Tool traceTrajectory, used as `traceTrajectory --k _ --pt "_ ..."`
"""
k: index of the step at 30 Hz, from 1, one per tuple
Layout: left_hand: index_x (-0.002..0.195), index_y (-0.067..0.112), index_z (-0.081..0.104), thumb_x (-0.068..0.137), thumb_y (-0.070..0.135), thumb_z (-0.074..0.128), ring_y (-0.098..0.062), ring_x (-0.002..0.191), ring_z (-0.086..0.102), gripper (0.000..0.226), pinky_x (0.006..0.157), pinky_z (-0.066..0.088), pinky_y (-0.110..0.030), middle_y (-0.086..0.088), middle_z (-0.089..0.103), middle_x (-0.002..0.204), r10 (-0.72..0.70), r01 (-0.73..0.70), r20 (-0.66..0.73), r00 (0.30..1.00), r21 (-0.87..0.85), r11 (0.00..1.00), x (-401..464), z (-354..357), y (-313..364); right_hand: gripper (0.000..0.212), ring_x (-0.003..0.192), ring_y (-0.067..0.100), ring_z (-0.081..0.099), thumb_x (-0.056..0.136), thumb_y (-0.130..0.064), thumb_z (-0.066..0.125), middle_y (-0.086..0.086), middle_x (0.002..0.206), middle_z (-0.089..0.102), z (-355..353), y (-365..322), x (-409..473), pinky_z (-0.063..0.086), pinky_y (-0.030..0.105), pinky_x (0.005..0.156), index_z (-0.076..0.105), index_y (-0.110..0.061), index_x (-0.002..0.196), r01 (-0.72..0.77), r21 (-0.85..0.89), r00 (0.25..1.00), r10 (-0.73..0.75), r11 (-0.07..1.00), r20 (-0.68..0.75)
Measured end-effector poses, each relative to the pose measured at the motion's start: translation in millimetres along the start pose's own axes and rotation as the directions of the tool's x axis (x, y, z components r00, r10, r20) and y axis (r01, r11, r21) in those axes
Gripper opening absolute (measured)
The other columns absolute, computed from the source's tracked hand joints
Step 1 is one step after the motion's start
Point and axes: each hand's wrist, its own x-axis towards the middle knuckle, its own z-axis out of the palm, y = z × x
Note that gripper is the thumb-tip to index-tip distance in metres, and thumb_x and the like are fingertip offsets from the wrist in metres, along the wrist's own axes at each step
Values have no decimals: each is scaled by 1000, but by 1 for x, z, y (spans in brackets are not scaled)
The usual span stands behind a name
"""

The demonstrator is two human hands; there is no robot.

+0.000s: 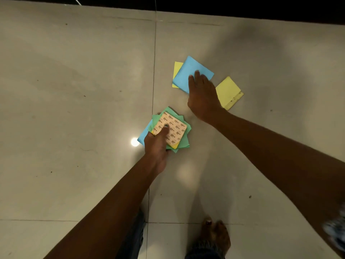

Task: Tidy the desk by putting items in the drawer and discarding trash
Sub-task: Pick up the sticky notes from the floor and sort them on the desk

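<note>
Head view, looking straight down at a tiled floor.

Left hand holds a fanned stack of sticky-note pads: thumb pressed on top, the other fingers hidden under it. Top pad is peach/orange with a repeated printed logo, too small to read. Green sheets stick out around it, a blue sheet at its left edge, a yellow corner at the bottom. The stack sits just right of the floor's vertical grout line.

Right hand is up and right of the stack, apart from it, palm down, arm stretched forward. Fingers are extended close together, tips resting on a blue pad on the floor; not closed around it. A yellow pad pokes out from under the blue pad's left side. Another yellow pad lies just right of that hand, with a darker strip along its lower edge.

A bare foot is below the stack, near the bottom edge.
</note>
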Motion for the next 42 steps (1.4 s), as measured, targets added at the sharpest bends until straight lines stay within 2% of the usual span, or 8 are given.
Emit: traceTrajectory --k 4,8,13,18,21,26,31,42 --pt "109 16 55 94 10 55 -16 81 63 17 79 52 -40 -3 65 97 -22 22 -7 1000 6 1000 0 -3 7 56 139 44 19 89 -1 2 32 150 14 0 -9 2 35 45 104 10 7 143 1 -113 997 7 994 73" --pt "116 16 54 94 11 55 -16 82 62 23 79 51 -39 -7 63 108 -27 27 -10 1000 -23 999 -1 -3 10 32 109 24 59 93 -11 48 12 119 59 -21 -7 -4 53 32 77 47 -8 125 -11 -296 998 -7 955 -59" --pt "95 20 58 94 22 54 -17 83 64 4 73 53 -38 -6 66 102 -1 2 9 1000 -39 999 -1 1 3 41 98 31 64 86 0 38 12 115 63 -27 -14 -37 53 37 73 53 -7 124 104 119 983 -84 987 -160" --pt "123 14 60 70 71 60 -24 107 65 78 88 54 -39 -9 67 116 -40 58 186 982 -91 994 2 4 7 47 93 24 70 76 -8 34 12 105 71 -6 -32 -102 57 29 65 70 -5 106 479 66 855 -448 875 -262" --pt "106 11 61 87 26 64 -27 93 65 24 79 54 -39 -11 67 101 62 -59 88 994 -32 998 4 2 -2 43 94 24 70 77 -11 37 9 106 71 -6 -23 -108 57 31 66 71 -9 103 528 169 839 -481 832 -254" --pt "107 15 56 89 7 60 -34 106 61 21 88 49 -49 -17 61 122 72 -69 80 994 -44 997 3 5 -5 39 106 38 54 77 -11 43 14 116 61 -21 17 -67 44 44 84 62 -8 111 12 293 946 84 956 -313" --pt "112 14 55 90 7 58 -27 99 61 24 85 50 -42 -13 61 121 13 -5 128 992 -70 998 1 7 -3 87 130 36 28 76 -24 74 14 144 26 -19 68 -28 34 50 99 21 -14 144 -576 333 809 579 747 103" --pt "106 15 57 89 6 59 -26 98 62 19 88 49 -45 -11 63 114 -42 71 195 980 -141 988 -5 3 1 27 95 30 62 85 -22 64 16 102 63 -25 51 -56 50 39 77 59 -4 105 -356 857 819 567 374 93"
